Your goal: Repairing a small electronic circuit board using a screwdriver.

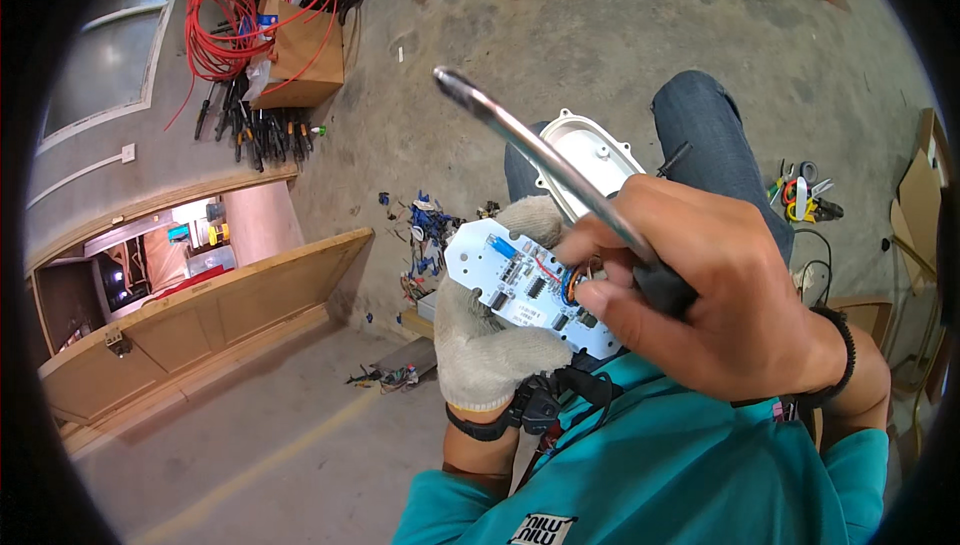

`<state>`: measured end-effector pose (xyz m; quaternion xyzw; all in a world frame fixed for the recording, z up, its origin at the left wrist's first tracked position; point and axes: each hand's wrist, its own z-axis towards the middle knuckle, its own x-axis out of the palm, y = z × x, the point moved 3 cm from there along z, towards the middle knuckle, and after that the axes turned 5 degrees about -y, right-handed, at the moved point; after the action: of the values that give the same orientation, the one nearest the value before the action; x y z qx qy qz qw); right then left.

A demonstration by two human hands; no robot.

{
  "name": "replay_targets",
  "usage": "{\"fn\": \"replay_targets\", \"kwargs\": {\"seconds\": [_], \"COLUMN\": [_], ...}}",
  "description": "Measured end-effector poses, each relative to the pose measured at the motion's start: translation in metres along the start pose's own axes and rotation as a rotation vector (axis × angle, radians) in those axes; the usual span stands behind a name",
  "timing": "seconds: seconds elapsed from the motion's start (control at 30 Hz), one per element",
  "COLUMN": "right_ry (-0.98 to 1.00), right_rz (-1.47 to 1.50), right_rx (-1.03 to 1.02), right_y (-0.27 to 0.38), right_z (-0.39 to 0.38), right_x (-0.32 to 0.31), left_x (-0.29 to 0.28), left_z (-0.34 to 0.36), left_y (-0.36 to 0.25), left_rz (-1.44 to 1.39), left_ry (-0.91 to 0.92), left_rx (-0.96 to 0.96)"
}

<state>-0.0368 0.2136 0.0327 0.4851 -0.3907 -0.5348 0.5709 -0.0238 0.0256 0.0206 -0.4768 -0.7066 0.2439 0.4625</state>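
My left hand (490, 345), in a white knit glove, holds a white circuit board (520, 285) with small black chips, a blue part and coloured wires, just above my lap. My bare right hand (720, 295) grips the dark handle of a long metal-shafted tool (540, 150), likely a screwdriver. Its shaft points up and to the left, away from the board, and my right fingertips touch the board's right edge. A white oval housing (595, 150) rests on my knees behind the board.
Red cable coils (235, 15) and a cardboard box (305, 50) lie far left on the concrete floor, with several hand tools (255, 130) beside them. Small blue parts and wires (425, 230) are scattered near my knees. Pliers and cutters (805, 195) lie to the right.
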Motion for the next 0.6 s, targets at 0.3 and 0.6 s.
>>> {"fn": "replay_targets", "kwargs": {"seconds": [0.3, 0.6], "right_ry": [0.090, -0.043], "right_rz": [-0.263, -0.336], "right_rx": [-0.444, -0.493], "right_y": [0.003, 0.014], "right_z": [-0.014, -0.020], "right_x": [0.005, 0.006], "left_x": [0.000, 0.004], "left_z": [0.002, -0.001], "left_y": [0.005, 0.002], "left_rz": [-0.203, -0.040], "left_ry": [-0.048, -0.040], "left_rx": [-0.096, 0.023]}}
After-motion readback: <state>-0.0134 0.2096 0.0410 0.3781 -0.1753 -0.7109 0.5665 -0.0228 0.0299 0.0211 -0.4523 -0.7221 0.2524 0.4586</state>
